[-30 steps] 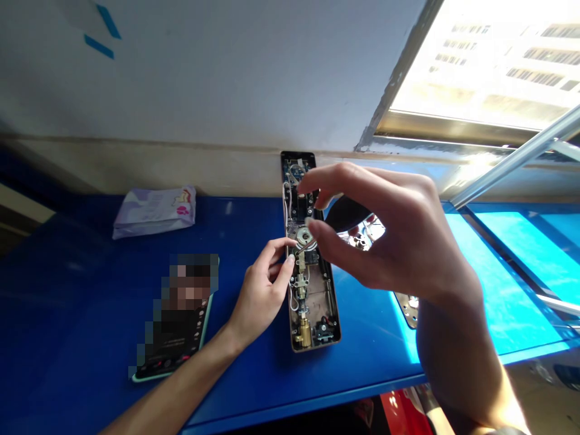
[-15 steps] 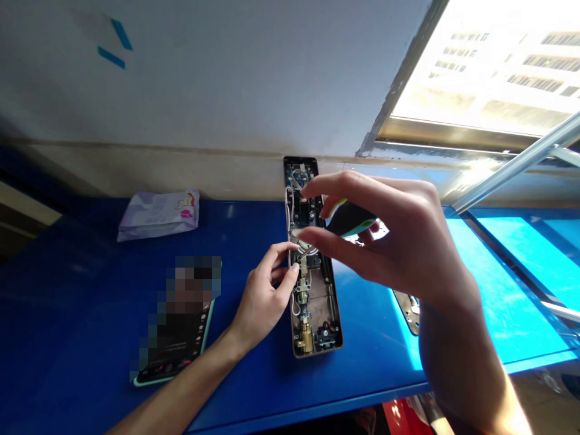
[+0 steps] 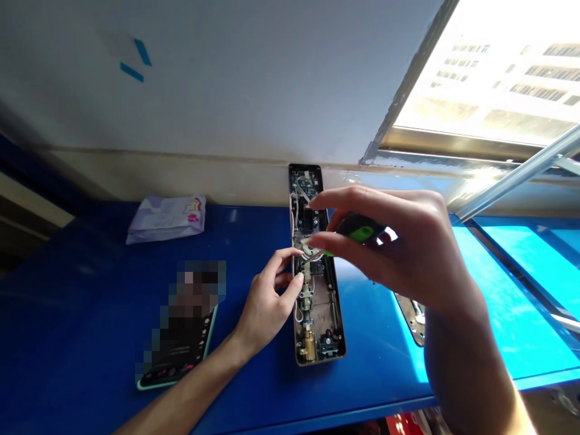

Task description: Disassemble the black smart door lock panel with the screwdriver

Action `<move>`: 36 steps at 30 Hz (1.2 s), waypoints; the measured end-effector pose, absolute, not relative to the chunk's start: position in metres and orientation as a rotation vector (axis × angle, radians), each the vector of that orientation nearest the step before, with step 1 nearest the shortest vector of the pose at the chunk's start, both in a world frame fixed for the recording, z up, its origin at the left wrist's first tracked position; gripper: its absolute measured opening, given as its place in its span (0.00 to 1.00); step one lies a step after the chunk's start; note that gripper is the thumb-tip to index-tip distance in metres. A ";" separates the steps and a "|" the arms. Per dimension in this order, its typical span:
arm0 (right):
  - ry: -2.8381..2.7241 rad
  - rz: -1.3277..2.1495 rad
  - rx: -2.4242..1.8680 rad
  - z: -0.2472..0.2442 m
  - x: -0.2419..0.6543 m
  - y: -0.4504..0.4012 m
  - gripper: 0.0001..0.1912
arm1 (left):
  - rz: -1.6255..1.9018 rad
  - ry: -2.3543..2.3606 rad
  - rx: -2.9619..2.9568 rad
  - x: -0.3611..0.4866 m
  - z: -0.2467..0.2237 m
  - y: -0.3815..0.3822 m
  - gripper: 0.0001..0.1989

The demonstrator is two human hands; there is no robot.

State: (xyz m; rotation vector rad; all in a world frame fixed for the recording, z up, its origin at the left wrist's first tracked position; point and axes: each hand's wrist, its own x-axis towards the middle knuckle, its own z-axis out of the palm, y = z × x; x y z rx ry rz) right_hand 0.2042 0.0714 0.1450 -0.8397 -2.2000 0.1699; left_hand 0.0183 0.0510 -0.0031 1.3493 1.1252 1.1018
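Note:
A long, narrow electronic door lock [image 3: 321,311] lies opened on the table, its circuit board, white wires and brass parts exposed. My right hand [image 3: 399,235] is above it, closed around the black and green handle of a screwdriver [image 3: 360,229]. The thin shaft slants down and left into the middle of the lock, where its exact tip is hard to make out. On the lock's left side, my left hand [image 3: 274,290] grips the edge, thumb and index finger reaching over it close to the screwdriver's tip. My right fingers hide part of the lock's upper half.
Left of the lock a phone [image 3: 185,344] lies on the blue table [image 3: 254,393], with a lilac packet [image 3: 167,219] behind it. A metal plate with holes [image 3: 413,317] is partly behind my right wrist. The wall [image 3: 254,90] rises at the back; a metal frame [image 3: 521,172] stands right.
The screwdriver's handle has turned in my right fingers, so its green patch now faces me. My left hand stays at the lock's edge. The whole view has shifted slightly.

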 end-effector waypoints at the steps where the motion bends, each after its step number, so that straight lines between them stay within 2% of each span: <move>1: -2.193 0.180 -0.837 0.145 0.205 0.072 0.11 | 1.101 1.124 1.353 0.018 -0.003 0.051 0.15; 3: -2.194 0.188 -0.841 0.144 0.206 0.073 0.12 | 1.101 1.124 1.356 0.018 -0.002 0.050 0.15; 7: -2.228 0.211 -0.820 0.143 0.207 0.072 0.29 | 1.099 1.136 1.370 0.018 -0.002 0.050 0.14; 13: -2.226 0.158 -0.841 0.144 0.206 0.074 0.15 | 1.097 1.143 1.406 0.018 -0.003 0.050 0.13; 19: -2.196 0.143 -0.847 0.149 0.209 0.072 0.25 | 1.094 1.268 1.579 0.017 0.001 0.050 0.13; 26: -2.099 0.161 -0.925 0.155 0.213 0.064 0.22 | 1.279 1.423 1.933 0.015 -0.001 0.053 0.09; 36: -2.197 0.116 -1.064 0.179 0.246 0.051 0.18 | 1.462 1.239 2.379 0.018 0.011 0.054 0.04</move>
